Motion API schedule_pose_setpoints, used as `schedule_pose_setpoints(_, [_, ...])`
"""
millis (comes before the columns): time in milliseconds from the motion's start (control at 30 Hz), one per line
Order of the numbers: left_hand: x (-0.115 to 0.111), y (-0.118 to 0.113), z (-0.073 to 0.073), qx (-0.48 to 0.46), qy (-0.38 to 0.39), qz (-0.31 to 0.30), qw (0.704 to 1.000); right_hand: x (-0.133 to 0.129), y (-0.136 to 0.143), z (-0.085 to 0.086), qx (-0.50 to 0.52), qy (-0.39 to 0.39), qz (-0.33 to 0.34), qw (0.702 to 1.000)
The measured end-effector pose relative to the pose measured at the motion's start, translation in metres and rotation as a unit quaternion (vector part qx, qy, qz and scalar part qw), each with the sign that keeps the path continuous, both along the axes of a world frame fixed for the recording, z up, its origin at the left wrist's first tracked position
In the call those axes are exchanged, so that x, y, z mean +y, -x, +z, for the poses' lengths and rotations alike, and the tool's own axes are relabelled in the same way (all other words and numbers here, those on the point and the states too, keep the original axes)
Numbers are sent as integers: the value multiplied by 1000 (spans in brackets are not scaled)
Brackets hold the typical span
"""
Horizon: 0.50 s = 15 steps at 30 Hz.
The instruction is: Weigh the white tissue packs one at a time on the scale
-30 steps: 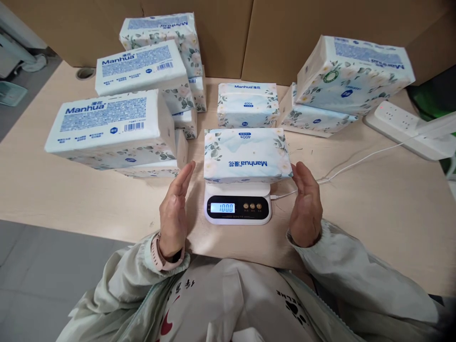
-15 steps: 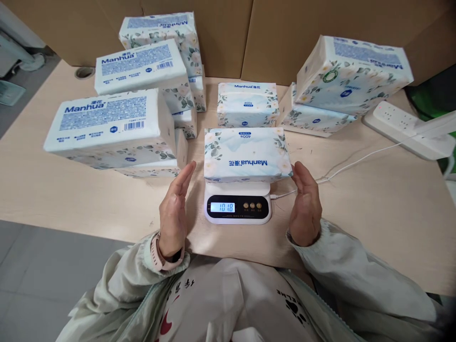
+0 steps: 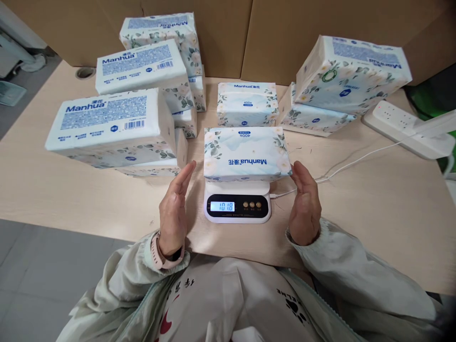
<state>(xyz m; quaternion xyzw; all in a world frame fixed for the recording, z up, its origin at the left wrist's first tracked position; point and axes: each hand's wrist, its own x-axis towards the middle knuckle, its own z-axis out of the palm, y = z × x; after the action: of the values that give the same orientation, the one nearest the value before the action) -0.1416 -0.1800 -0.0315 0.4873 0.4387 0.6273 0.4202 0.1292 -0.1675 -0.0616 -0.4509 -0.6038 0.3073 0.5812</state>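
Note:
A pack of tissues with a floral print lies on a white digital scale, whose lit display reads 101.8. To the left of the scale my left hand stands on edge with fingers stretched, a gap between it and the pack. My right hand is at the pack's right side, fingers extended and holding nothing; its fingertips are close to the pack's near corner, and I cannot tell whether they touch. Behind the scale sits another tissue pack.
Stacked tissue packs stand at the left, and two more packs are stacked at the back right. A white power strip lies at the right, with a white cable running towards the scale. Cardboard lines the back of the table.

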Motion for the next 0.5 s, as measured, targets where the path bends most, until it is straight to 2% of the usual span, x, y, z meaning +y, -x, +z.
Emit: schedule_pose_setpoints(500, [-1, 0, 0, -2, 14, 18, 1000, 0, -1, -1, -8, -5, -2, 1000])
